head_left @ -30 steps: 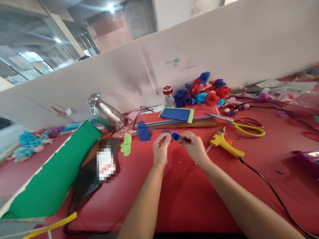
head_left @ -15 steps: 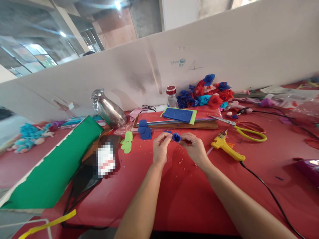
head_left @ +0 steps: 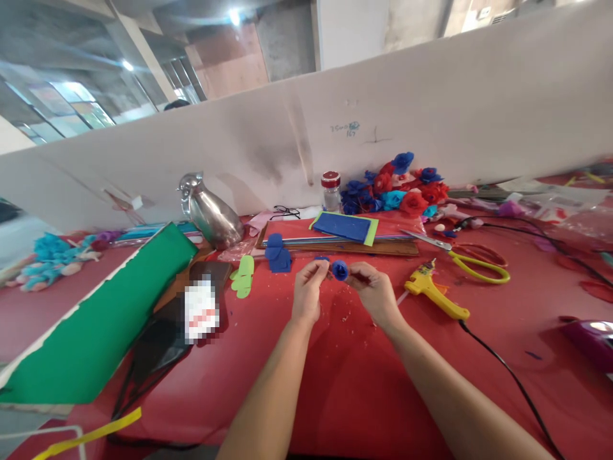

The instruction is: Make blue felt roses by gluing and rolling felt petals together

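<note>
A small blue paper flower (head_left: 340, 271) is held up between both hands above the red table, its rolled centre facing me. My right hand (head_left: 376, 291) is closed in a pinch at the flower's right edge. On the other side, my left hand (head_left: 309, 291) is also pinched, thumb and forefinger at the flower's left edge; its exact grip is too small to see. Just behind the left fingers lies a blue petal piece (head_left: 322, 259). Blue cut petals (head_left: 278, 254) and light green cut petals (head_left: 243, 278) lie to the left.
A yellow glue gun (head_left: 435, 294) with a black cord and yellow-handled scissors (head_left: 472, 260) lie right. Behind are stacked sheets (head_left: 342, 227), a lidded jar (head_left: 331, 191), finished paper flowers (head_left: 400, 185) and a metal jug (head_left: 211, 214). A green sheet (head_left: 105, 319) stands left.
The blue flower has turned so that its rolled centre shows more toward me. Both hands stay in nearly the same place; the camera view has shifted slightly.
</note>
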Demonstrator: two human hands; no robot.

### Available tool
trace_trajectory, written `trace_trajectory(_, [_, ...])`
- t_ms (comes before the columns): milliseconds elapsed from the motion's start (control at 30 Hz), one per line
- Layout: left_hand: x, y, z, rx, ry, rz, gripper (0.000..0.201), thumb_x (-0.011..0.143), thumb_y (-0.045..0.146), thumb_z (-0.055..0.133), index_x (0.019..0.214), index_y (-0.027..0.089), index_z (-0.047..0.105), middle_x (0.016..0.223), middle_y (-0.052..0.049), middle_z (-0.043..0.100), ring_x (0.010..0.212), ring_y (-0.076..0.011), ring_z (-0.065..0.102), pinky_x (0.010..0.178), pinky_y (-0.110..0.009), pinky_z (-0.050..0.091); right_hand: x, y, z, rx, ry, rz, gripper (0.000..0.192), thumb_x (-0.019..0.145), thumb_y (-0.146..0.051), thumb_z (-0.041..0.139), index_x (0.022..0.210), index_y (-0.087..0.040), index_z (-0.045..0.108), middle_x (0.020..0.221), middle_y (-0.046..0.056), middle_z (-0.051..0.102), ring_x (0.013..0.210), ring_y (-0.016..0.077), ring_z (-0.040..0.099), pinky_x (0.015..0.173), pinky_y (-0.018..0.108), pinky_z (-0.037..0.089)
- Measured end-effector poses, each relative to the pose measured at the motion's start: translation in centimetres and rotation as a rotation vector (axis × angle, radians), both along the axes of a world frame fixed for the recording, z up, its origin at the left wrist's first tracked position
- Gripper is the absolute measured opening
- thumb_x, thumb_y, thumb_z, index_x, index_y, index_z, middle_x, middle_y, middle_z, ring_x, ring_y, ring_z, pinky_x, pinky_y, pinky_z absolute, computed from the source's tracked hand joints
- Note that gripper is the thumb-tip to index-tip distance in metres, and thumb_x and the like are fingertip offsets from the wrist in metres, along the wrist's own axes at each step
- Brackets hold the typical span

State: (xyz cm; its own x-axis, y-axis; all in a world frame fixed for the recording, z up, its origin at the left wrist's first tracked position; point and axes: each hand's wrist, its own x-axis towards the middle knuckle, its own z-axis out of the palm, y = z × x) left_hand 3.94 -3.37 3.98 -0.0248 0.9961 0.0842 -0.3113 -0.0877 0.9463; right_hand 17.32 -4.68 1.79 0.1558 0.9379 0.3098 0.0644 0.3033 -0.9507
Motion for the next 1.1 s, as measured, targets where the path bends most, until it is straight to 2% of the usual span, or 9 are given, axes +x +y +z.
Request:
trace_trajectory(167, [-0.04,-0.15,0.0,0.044,0.006,-0.041,0.026,0.068,0.042,0.073,0.067,0.017,0.068,0.066,0.001,0.061,0.068,-0.0114,0.052,0.072,-0.025,0.04,0.15,0.19,-0.31,-0.057,0.039,0.001,0.016,0.069,-0.036,0.068,0.073,-0.021,0.069,0.074,0.003,0.068,0.071,0.0188,0.058,0.072,0.033,0.046])
trace_trajectory(367, [0.13,-0.39,0.59,0.034,0.054,-0.023,0.02,0.068,0.037,0.072,0.066,0.018,0.066,0.063,0.002,0.058,0.065,-0.011,0.049,0.07,-0.025,0.04,-0.06,0.17,-0.23,-0.07,0.084,0.015,0.018,0.067,-0.038,0.07,0.072,-0.021,0.069,0.073,0.003,0.067,0.071,0.0184,0.058,0.074,0.033,0.046])
trace_trajectory(633, [0.27,-0.17,0.38,-0.025,-0.012,-0.009,0.027,0.066,0.043,0.073,0.065,0.017,0.065,0.066,0.0,0.061,0.065,-0.0111,0.051,0.07,-0.025,0.041,-0.12,-0.05,0.18,-0.055,0.058,0.013,0.023,0.069,-0.043,0.07,0.07,-0.02,0.068,0.072,0.003,0.066,0.07,0.0184,0.057,0.071,0.032,0.046])
trace_trajectory(867, [0.06,-0.34,0.32,0.062,0.043,-0.057,0.025,0.071,0.041,0.071,0.068,0.017,0.066,0.067,0.001,0.06,0.066,-0.0111,0.05,0.071,-0.025,0.041,-0.19,-0.16,0.25,-0.066,0.073,0.024,0.023,0.068,-0.044,0.071,0.071,-0.021,0.068,0.069,0.002,0.065,0.07,0.0182,0.057,0.072,0.033,0.046])
trace_trajectory(1100, [0.26,-0.09,0.0,0.021,-0.01,-0.07,0.029,0.071,0.045,0.07,0.068,0.017,0.064,0.066,0.001,0.058,0.066,-0.0107,0.049,0.069,-0.024,0.04,-0.32,-0.13,0.29,-0.077,0.104,0.026,0.023,0.066,-0.043,0.072,0.069,-0.021,0.068,0.069,0.002,0.065,0.069,0.0176,0.056,0.07,0.032,0.045])
